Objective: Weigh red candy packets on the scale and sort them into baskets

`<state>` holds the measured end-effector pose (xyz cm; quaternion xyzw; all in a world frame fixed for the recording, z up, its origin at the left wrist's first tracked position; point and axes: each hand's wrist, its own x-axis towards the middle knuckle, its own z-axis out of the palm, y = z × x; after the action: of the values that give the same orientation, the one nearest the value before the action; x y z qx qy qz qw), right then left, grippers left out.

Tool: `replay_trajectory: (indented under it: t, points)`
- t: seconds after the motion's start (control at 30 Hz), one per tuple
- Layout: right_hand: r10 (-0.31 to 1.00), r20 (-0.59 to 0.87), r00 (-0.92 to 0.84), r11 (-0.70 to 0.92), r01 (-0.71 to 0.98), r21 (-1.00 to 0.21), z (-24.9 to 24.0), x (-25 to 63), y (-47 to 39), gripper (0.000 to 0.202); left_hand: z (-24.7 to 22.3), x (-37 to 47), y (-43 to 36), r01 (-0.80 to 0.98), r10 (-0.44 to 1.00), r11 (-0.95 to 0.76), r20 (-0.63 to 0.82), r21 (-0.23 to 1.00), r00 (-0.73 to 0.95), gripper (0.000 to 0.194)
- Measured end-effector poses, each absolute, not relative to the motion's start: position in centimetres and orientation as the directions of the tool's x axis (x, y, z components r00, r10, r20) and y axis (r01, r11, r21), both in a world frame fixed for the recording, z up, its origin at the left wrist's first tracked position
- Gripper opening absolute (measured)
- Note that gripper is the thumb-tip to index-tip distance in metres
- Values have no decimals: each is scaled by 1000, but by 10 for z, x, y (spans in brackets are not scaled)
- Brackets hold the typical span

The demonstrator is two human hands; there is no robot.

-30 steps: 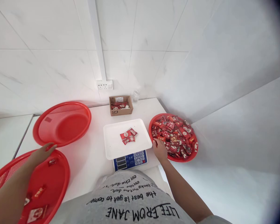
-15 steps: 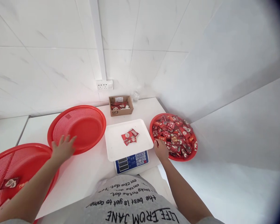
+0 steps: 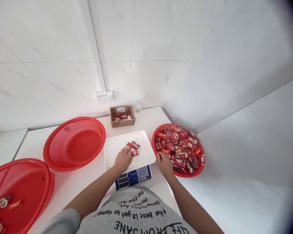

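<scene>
Now I'm resting my left hand (image 3: 123,160) on the little red packets (image 3: 135,145), which are lying in the middle of the white tray (image 3: 146,152). I think I'm picking them up, so my fingers are needing to squeeze together (I can't tell if they're pinching yet). The packets are looking flat, with white marks. My right hand (image 3: 165,164), fingers bent, is resting by the full basket's (image 3: 153,143) left rim; whether it's gripping, I can't tell.

"Left hand (image 3: 122,161)?"
"Over the white tray (image 3: 146,152), fingers (image 3: 127,152) at seven o'clock of the red packets (image 3: 136,145)."
"Right hand (image 3: 165,164)?"
"By the packed basket (image 3: 154,139), at eight o'clock."
"Cardboard box (image 3: 125,123)?"
"On the counter (image 3: 148,118), the tray's twelve o'clock."
</scene>
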<state>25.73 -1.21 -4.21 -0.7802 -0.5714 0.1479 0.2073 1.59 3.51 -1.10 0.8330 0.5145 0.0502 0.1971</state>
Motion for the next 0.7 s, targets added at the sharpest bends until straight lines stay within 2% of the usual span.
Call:
replay_trajectory:
  t: [0.13,0.33,0.43,0.53,0.7]
  points:
    - [957,23,288,-235,824,-515,-46,262,-12,38,-14,18,29,831,886,-356,-126,428,445,25]
    - [966,7,259,-215,815,-537,-48,266,-12,39,-10,23,39,847,965,-252,56,467,256,30]
    - [971,16,237,-190,814,-549,-48,267,-12,39,-13,36,50,849,943,-325,71,417,326,47]
    - [975,8,222,-180,811,-556,-49,268,-12,39,-19,45,57,854,902,-407,-3,324,431,62]
    - [974,-4,228,-193,815,-546,-46,267,-12,39,-22,44,60,833,857,-504,16,230,515,51]
